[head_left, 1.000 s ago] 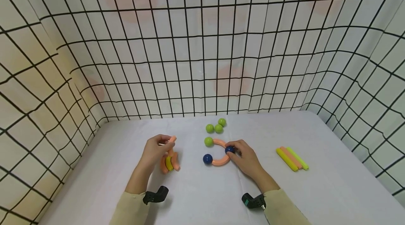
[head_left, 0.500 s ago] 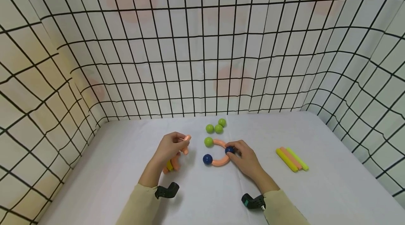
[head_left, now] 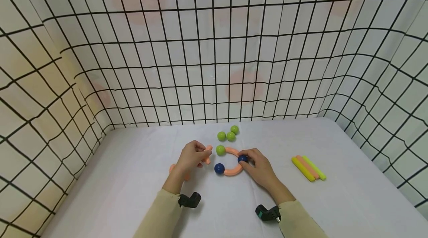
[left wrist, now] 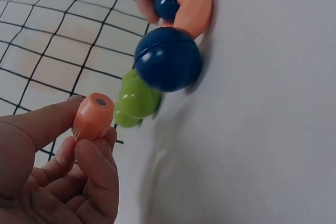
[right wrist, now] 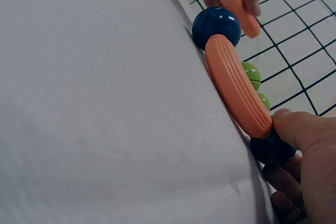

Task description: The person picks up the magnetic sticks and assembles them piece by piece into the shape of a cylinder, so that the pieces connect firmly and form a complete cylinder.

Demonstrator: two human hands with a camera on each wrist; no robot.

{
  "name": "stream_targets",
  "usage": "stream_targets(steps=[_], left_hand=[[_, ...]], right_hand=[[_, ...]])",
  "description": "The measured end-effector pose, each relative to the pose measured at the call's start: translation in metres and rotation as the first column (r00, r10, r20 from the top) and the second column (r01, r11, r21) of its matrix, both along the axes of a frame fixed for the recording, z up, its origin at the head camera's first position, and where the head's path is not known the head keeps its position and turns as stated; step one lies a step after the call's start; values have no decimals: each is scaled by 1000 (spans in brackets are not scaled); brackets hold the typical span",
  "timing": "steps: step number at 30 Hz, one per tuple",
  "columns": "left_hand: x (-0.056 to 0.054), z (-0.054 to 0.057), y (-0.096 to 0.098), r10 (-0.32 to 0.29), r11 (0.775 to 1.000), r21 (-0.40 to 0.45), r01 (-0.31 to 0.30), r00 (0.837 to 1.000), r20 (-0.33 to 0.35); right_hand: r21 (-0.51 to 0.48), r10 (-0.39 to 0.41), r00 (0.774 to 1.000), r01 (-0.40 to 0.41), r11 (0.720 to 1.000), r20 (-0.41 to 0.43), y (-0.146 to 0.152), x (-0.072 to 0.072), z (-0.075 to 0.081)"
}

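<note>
White worktop (head_left: 217, 208) in front of and under the arch (head_left: 233, 171); white walls with a black grid (head_left: 222, 52) beyond it and off to both sides. Beige sleeves (head_left: 160, 214) and black wrist cameras (head_left: 190, 200) on its near side, forearms reaching in. Left grip (head_left: 190, 157) just left of the arch, thumb and fingers pinching a short orange piece (head_left: 208, 154), lifted off the worktop. Right grip (head_left: 256, 164) at the arch's right side, pinching its middle blue ball (head_left: 242, 159). Loose orange pieces (head_left: 172, 167) left of the arch, partly hidden by left forearm. Straight sticks (head_left: 308, 167), yellow, orange and green, side by side well right of it. Arch ends: near blue ball (head_left: 219, 169), far green ball (head_left: 220, 150), gap facing left grip. Three loose green balls (head_left: 231, 136) beyond the arch.
</note>
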State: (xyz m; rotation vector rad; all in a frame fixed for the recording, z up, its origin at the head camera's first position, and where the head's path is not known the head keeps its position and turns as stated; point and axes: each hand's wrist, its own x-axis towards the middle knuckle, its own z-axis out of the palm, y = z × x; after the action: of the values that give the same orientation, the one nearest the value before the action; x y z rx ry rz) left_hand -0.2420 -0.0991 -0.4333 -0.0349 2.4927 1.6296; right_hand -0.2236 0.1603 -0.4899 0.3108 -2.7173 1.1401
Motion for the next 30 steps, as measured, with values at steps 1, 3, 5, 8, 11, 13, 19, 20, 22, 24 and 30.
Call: stream_targets(steps=[1, 3, 5, 8, 11, 13, 19, 20, 22, 24, 30], left_hand=[[0, -1, 2, 2, 1000, 11, -2, 1000, 7], [1, -3, 6, 2, 1000, 27, -3, 1000, 11], [0, -6, 9, 10, 999, 34, -10, 1000, 8], [0, -9, 12, 21, 1000, 16, -20, 1000, -21], [-2, -13, 13, 30, 999, -9, -30, 999, -30], [-3, -15, 15, 31, 999, -25, -32, 999, -29], [-4, -21, 16, 41, 999, -32, -42, 999, -8], [-3, -22, 16, 45, 999, -29, -45, 999, -5], [-2, -23, 16, 49, 998, -24, -49, 999, -5], [-1, -24, 16, 51, 999, -17, -51, 999, -5], [1, -25, 17, 26, 1000, 3, -26, 999, -22]], right_hand=[[0, 0, 1000, 0, 1000, 4, 0, 0, 0], [-3, 1, 1000, -1, 1000, 10, 0, 0, 0], [0, 3, 1000, -3, 1000, 5, 1, 0, 0], [-2, 7, 1000, -7, 1000, 2, 0, 0, 1], [-3, 6, 1000, -6, 1000, -1, 0, 0, 1], [-1, 2, 1000, -2, 1000, -7, -1, 1, 1], [3, -2, 1000, 2, 1000, -28, -2, 2, 2], [0, 0, 1000, 0, 1000, -24, -2, 2, 2], [-10, 4, 1000, -4, 1000, -12, -2, 3, 3], [-12, 5, 1000, -5, 1000, -1, -2, 3, 4], [-6, 3, 1000, -3, 1000, 11, -1, 4, 5]])
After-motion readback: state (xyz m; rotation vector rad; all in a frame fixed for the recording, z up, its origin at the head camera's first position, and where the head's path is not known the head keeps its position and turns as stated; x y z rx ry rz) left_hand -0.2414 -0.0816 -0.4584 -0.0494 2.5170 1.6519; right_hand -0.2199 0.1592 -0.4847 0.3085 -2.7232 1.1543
